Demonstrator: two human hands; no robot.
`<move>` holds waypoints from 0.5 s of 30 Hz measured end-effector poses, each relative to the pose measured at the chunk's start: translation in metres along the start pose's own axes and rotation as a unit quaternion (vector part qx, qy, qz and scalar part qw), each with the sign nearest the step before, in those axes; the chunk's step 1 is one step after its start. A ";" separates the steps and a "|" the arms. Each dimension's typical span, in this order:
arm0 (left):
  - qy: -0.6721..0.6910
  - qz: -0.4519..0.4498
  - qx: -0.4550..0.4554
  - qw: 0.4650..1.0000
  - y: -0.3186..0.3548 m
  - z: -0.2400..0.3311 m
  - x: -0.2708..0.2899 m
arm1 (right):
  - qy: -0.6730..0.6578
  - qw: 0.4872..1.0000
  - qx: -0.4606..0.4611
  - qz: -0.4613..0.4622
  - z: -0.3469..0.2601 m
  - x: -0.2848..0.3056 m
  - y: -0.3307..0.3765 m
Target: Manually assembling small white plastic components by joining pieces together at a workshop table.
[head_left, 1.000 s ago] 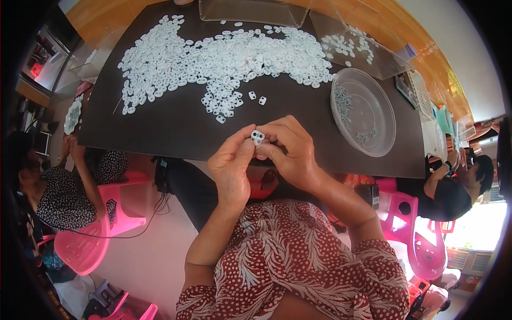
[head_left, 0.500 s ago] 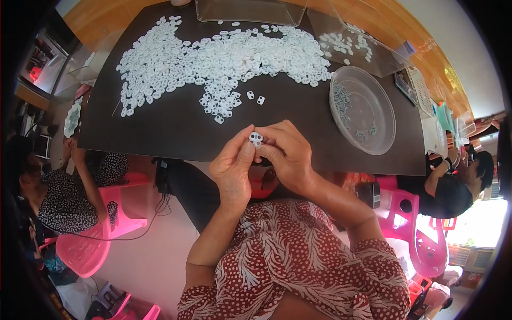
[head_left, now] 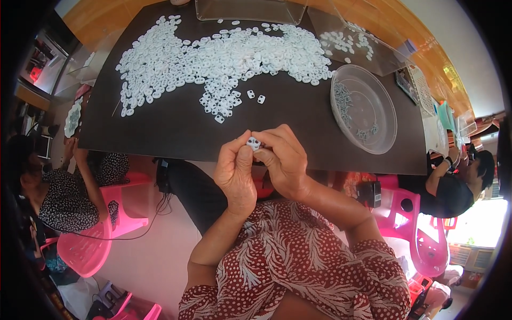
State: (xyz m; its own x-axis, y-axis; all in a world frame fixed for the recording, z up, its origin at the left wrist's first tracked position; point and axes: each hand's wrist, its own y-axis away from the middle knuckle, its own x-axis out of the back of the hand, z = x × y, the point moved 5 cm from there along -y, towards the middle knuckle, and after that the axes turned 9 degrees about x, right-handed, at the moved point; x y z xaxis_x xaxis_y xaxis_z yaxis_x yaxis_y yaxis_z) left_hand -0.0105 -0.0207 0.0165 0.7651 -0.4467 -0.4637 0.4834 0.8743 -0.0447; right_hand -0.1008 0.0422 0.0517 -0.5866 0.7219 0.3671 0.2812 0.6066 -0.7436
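Hands (head_left: 236,178) (head_left: 287,160) pinch 1 holed white plastic piece (head_left: 253,142).

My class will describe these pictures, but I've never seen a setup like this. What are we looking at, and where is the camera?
There is no machine here, just a person's two bare hands. The camera is a wide fisheye worn on the head, looking down, so straight edges curve near the rim. The picture isn't mirrored: the left hand is on the left, the right hand on the right. Between them, their fingertips hold a small white piece with dark spots. On the dark table lies a broad heap of white pieces, with two loose pieces nearer the hands. To the right sits a round clear tray holding small grey parts.
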 end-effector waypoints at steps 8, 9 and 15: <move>-0.020 -0.001 0.006 1.000 0.005 0.000 0.003 | -0.012 1.000 -0.020 0.003 -0.003 0.002 0.000; -0.026 -0.006 0.006 1.000 0.006 0.000 0.003 | -0.007 1.000 -0.008 0.008 -0.004 0.002 0.000; -0.057 -0.004 -0.022 0.998 0.008 -0.004 0.003 | 0.021 0.998 0.048 0.026 -0.004 0.003 0.000</move>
State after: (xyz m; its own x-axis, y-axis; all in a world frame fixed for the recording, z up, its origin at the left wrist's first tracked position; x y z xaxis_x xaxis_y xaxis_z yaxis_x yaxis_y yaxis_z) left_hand -0.0055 -0.0142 0.0110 0.8057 -0.4705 -0.3599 0.4723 0.8769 -0.0890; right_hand -0.0995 0.0457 0.0545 -0.5406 0.7658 0.3483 0.2354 0.5352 -0.8113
